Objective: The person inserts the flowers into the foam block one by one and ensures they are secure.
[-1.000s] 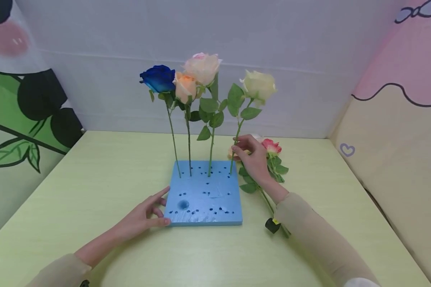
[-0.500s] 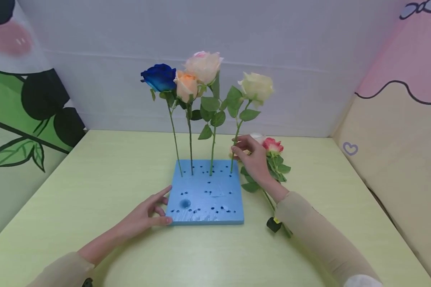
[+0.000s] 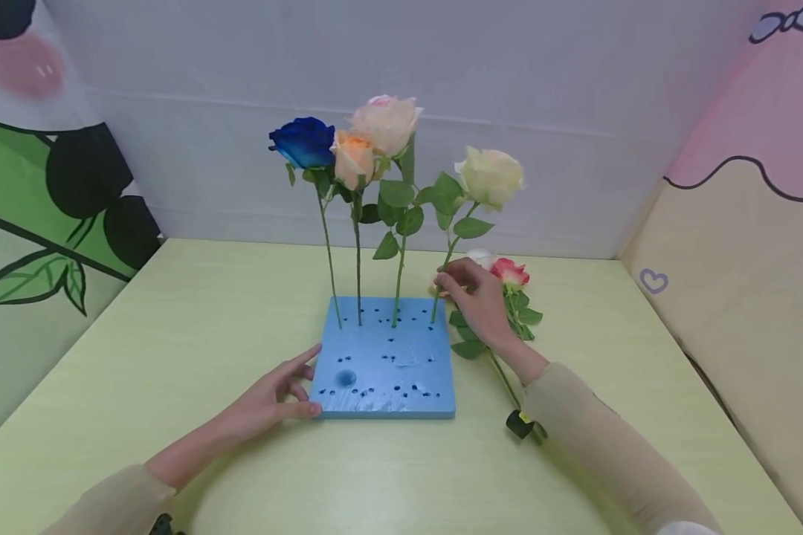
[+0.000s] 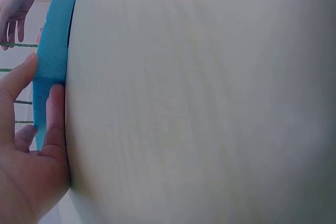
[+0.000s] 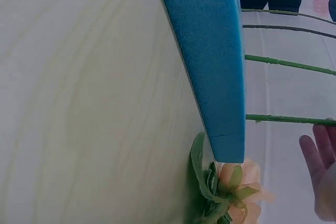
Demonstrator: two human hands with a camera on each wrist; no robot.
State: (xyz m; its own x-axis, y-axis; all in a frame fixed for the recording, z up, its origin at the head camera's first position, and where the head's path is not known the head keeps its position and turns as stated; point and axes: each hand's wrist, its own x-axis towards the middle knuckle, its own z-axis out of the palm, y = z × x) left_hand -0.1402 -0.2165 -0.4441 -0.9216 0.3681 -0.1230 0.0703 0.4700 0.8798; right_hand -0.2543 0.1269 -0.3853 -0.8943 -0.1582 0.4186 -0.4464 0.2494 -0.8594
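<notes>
A blue foam block [image 3: 375, 364] pitted with holes lies on the table. My left hand [image 3: 274, 397] rests against its left side, thumb at the front corner; the left wrist view shows those fingers [image 4: 55, 114] along the block's edge. My right hand [image 3: 478, 301] pinches the stem of a cream-white rose [image 3: 490, 178] between thumb and fingers, above the block's back right corner. This stem's lower end meets the block. Upright in the back row stand a blue rose [image 3: 302, 143], a peach rose [image 3: 353, 160] and a pale pink rose [image 3: 387, 125].
Right of the block lie more flowers, including a red-pink one [image 3: 511, 273] and a white one [image 3: 482, 258], partly behind my right hand. A black piece [image 3: 519, 424] sits near their stem ends. A pale cloth wall [image 3: 549, 96] stands behind the table [image 3: 194, 334].
The cream-white rose's head has dropped a little and leans farther right. My right hand keeps its pinch and has shifted slightly. My left hand stays against the block.
</notes>
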